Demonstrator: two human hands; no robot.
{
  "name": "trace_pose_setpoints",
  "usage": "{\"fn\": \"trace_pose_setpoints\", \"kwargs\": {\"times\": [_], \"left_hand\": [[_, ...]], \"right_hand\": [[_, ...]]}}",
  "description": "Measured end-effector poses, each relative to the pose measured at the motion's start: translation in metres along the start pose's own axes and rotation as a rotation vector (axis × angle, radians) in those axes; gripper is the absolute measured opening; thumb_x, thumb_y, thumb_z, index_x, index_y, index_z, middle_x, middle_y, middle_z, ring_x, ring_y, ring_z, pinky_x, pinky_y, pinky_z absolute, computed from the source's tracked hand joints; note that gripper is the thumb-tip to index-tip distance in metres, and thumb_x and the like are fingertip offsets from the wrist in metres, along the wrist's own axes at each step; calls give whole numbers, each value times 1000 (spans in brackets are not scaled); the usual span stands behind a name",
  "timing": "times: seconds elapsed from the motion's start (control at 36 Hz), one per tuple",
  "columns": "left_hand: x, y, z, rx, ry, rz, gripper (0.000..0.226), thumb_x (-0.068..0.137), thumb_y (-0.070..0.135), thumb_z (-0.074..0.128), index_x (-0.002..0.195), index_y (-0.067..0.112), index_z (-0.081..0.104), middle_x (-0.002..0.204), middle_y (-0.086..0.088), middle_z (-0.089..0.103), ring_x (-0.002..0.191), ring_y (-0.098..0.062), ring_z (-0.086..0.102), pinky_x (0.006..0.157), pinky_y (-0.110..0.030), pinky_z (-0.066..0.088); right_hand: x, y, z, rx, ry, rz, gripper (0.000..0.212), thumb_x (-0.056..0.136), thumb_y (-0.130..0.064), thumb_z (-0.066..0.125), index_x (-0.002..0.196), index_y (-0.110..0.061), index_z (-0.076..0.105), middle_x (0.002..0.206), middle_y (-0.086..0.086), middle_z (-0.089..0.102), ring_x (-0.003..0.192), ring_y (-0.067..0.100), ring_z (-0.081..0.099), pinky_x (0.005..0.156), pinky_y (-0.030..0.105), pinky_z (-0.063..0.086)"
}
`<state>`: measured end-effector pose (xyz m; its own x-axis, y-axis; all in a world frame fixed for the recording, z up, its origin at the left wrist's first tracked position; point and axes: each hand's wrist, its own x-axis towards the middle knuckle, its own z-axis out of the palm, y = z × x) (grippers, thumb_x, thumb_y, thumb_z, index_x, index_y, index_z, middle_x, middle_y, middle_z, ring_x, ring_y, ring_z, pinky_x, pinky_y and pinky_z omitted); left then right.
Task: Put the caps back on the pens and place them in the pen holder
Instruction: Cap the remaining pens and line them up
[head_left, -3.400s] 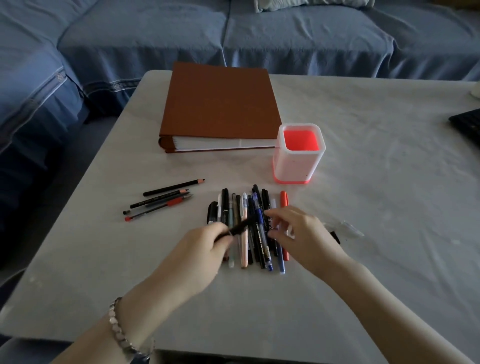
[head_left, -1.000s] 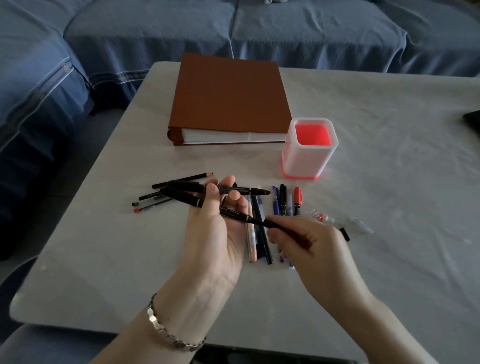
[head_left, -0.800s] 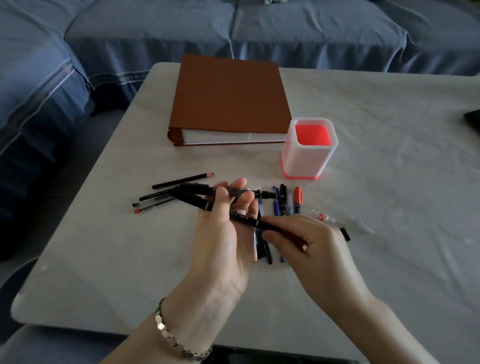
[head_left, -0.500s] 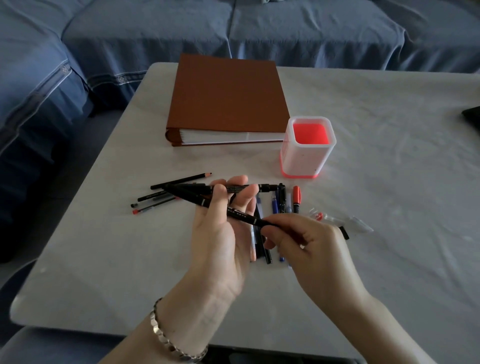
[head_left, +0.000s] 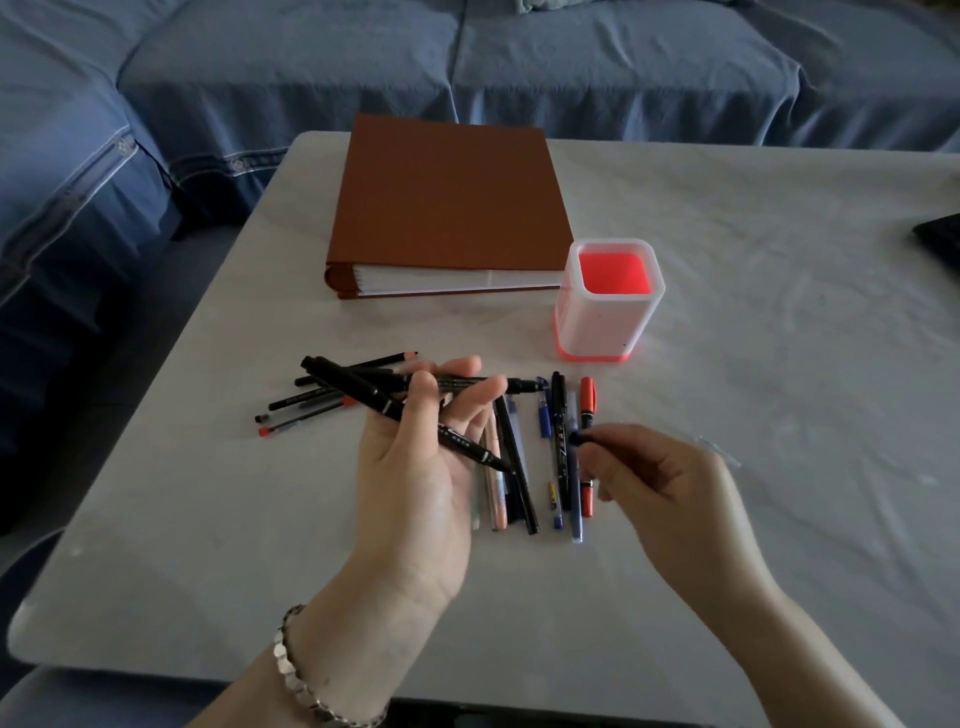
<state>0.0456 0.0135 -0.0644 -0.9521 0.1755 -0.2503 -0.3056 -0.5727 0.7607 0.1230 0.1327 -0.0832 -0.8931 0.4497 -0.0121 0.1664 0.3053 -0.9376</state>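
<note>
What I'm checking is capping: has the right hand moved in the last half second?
Yes. The right hand pulled rightward off the black pen in the left hand, now pinching a cap over the red marker.

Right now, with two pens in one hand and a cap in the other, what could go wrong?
1. The left hand holds the uncapped black marker and a second black pen across nearly straight fingers; either might roll off during capping.
2. The marker's bare tip hangs over the pens on the table and could smear them.
3. The small cap pinched by the right hand could slip and drop among those pens.
</note>
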Motion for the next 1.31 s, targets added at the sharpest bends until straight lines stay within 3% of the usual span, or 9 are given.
{"fn": "trace_pose_setpoints", "kwargs": {"times": [0.06,0.22,0.39,0.44,0.61,0.75,0.92,1.08,1.31], "left_hand": [[-2,-1,-3,22,-16,-38,16,96,14,38,103,7,50,70,4,70,60,-6,67,70,-20,54],[-7,-3,-6,32,-23,-99,16,95,13,40,87,12,53,69,0,71,56,-6,66,64,-17,56],[-11,-5,-7,97,-80,-81,22,94,13,40,79,15,55,71,0,72,55,-6,66,66,-19,56],[-13,-7,-8,126,-86,-81,23,93,12,40,77,14,56,71,0,72,54,-7,65,66,-19,56],[-14,-10,-17,198,-72,-127,17,93,8,40,83,13,53,76,-4,74,50,-5,60,56,-17,51],[-16,-13,-24,250,-62,-143,17,92,5,40,83,10,53,73,-7,73,44,-6,50,47,-16,45],[-4,-18,-36,563,-112,-215,16,92,10,47,87,10,62,73,1,74,48,-3,56,48,-14,44],[13,-10,-55,587,38,-263,23,94,10,45,115,4,53,94,-9,68,51,-4,63,40,-14,44],[20,-5,-67,605,83,-261,14,92,5,46,96,8,60,73,-10,65,39,-4,38,34,-13,28]], "right_hand": [[3,-3,-6,19,52,-25,28,80,-10,65,75,-38,65,64,-21,67,57,-3,59,58,5,43],[6,-9,-8,-29,27,-80,26,77,-12,67,77,-38,66,66,-29,65,62,-5,60,60,2,41],[3,-9,-3,-79,8,-130,24,77,-16,69,72,-40,69,81,-17,67,69,7,61,63,10,46],[2,-6,-1,-124,0,-162,17,77,-17,69,81,-34,70,83,-17,66,70,7,60,63,10,45],[1,6,1,-196,-35,-220,12,78,-24,62,86,-25,72,62,-11,62,66,6,57,59,8,40],[2,10,1,-313,-118,-251,13,81,-24,57,78,-20,68,59,-4,58,65,6,52,58,9,38],[0,26,6,-525,-324,-139,12,89,-27,54,84,-22,64,70,-14,53,68,3,48,62,19,39],[14,56,5,-468,-46,189,31,90,-24,52,70,-2,61,58,3,50,54,14,40,51,22,31],[23,55,28,-556,-104,274,44,91,-33,48,57,-7,54,48,2,46,47,19,40,44,26,28]]}}
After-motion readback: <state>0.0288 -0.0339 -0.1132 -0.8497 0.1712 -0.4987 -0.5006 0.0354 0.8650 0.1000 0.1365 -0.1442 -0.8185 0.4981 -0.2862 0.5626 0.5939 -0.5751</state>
